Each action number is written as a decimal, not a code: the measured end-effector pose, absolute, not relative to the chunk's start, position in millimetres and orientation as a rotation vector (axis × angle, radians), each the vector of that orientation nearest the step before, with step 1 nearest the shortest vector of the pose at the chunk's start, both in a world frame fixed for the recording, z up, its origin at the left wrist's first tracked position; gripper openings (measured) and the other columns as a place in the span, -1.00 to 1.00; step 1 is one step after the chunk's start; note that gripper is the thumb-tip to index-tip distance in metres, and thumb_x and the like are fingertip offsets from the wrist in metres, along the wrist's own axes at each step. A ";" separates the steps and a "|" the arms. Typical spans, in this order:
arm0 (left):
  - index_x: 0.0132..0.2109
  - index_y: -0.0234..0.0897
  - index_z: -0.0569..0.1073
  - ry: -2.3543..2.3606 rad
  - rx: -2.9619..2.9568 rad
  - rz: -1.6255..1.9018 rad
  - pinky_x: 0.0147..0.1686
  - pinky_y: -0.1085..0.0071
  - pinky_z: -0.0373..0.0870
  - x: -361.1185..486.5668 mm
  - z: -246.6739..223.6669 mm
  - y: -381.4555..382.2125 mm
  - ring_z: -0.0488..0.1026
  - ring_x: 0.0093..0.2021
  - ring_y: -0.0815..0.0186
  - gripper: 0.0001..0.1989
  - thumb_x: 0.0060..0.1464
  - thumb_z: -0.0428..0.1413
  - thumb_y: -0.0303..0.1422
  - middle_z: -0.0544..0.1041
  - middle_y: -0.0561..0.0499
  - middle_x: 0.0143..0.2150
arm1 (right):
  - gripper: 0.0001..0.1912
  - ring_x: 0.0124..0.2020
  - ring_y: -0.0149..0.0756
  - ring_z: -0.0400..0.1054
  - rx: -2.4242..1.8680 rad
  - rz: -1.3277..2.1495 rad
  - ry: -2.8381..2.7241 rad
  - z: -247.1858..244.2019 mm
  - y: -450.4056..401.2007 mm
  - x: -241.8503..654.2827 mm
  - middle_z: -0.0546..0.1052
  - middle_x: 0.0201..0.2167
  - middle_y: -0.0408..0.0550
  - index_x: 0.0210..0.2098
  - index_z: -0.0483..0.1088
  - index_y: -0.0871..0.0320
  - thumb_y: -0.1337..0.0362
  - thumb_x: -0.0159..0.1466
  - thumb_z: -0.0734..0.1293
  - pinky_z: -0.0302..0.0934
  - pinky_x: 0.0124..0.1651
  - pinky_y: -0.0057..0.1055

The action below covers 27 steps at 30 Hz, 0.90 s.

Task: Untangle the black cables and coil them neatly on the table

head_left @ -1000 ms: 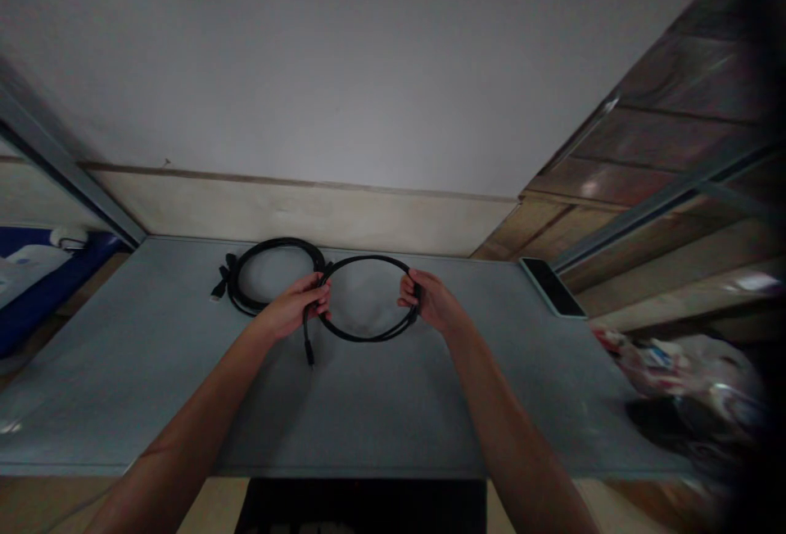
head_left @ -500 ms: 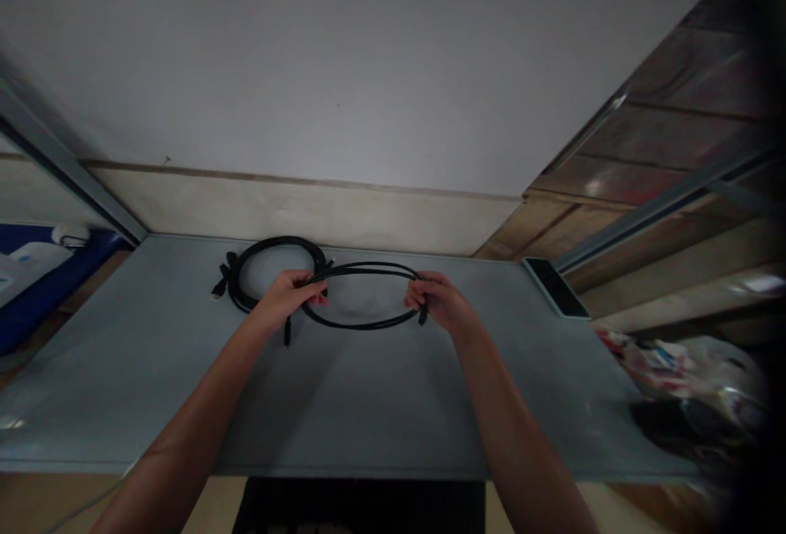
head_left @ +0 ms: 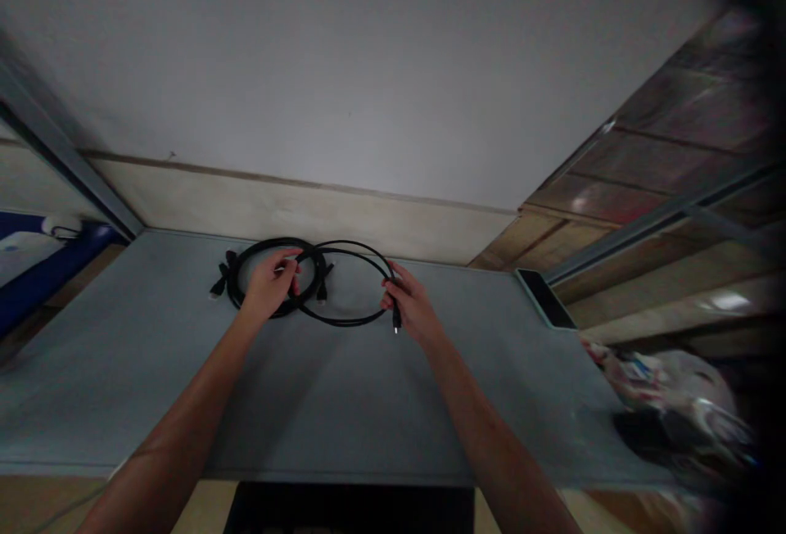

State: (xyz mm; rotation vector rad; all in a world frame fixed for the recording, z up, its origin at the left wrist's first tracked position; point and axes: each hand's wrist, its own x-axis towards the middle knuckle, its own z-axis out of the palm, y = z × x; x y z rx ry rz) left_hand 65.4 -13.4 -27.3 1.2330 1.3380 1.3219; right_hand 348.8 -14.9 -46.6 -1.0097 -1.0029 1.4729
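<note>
Between my two hands hangs a loosely coiled black cable (head_left: 344,322), its loops spread in a ring above the grey table (head_left: 344,403). My left hand (head_left: 271,282) is closed around the coil's left side. On the right side, my right hand (head_left: 406,298) pinches the loops, and a plug (head_left: 396,319) with a metal tip pokes down below its fingers. Behind and under my left hand lies a second, thicker coil of black cable (head_left: 246,252). Dark connectors (head_left: 219,282) stick out at that coil's left, with another plug (head_left: 322,295) at its right.
A phone (head_left: 545,299) with a pale green edge lies at the table's right rear. Plastic bags and clutter (head_left: 681,395) sit beyond the right edge. A wall (head_left: 307,198) closes off the back, and metal posts (head_left: 67,161) stand at the sides.
Both hands have shifted left with the held coil, the right one further, so they are closer together. The coil now overlaps the lying one more, and its loops are rounder.
</note>
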 end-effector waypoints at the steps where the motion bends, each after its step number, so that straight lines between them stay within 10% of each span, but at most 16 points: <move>1: 0.06 -0.27 0.47 1.408 1.272 1.315 -0.54 0.44 0.33 62.3 -28.9 -11.4 0.39 -0.60 0.40 -0.62 0.12 0.13 -0.23 0.50 0.04 -0.38 | -0.47 -0.55 -0.50 0.24 -1.040 1.410 -1.022 -47.1 -12.2 338.2 0.42 -0.39 -0.23 0.06 0.41 0.02 0.22 0.08 0.46 0.26 -0.47 -0.46; 12: 0.00 -0.30 0.59 2.316 1.691 1.226 -0.12 0.22 0.38 -17.6 -20.8 -2.2 0.55 -0.19 0.04 -0.67 0.22 0.04 -0.28 0.63 -0.20 -0.21 | -0.56 -0.25 -0.28 0.47 -1.113 0.995 -1.375 -56.1 59.1 202.2 0.41 0.08 0.10 0.12 0.45 0.12 0.22 0.29 0.21 0.47 -0.21 -0.27; 19: -0.03 -0.29 0.62 2.417 1.702 0.992 0.04 0.09 0.32 -29.7 -47.1 5.2 0.47 0.01 -0.06 -0.69 0.16 0.09 -0.30 0.56 -0.32 -0.10 | -0.55 0.11 -0.04 0.34 -1.247 0.560 -1.760 -82.9 75.8 191.6 0.52 0.01 0.16 0.06 0.53 0.16 0.41 0.25 0.19 0.15 0.27 -0.06; 27: -0.13 -0.30 0.60 2.169 1.491 1.074 0.01 0.12 0.36 -62.0 -50.8 13.8 0.53 -0.03 -0.04 -0.64 0.17 0.07 -0.14 0.61 -0.27 -0.11 | -0.56 0.22 -0.09 0.31 -1.205 0.690 -1.817 -90.6 74.3 218.6 0.47 0.16 0.10 0.13 0.48 0.12 0.12 0.38 0.18 0.06 0.33 -0.07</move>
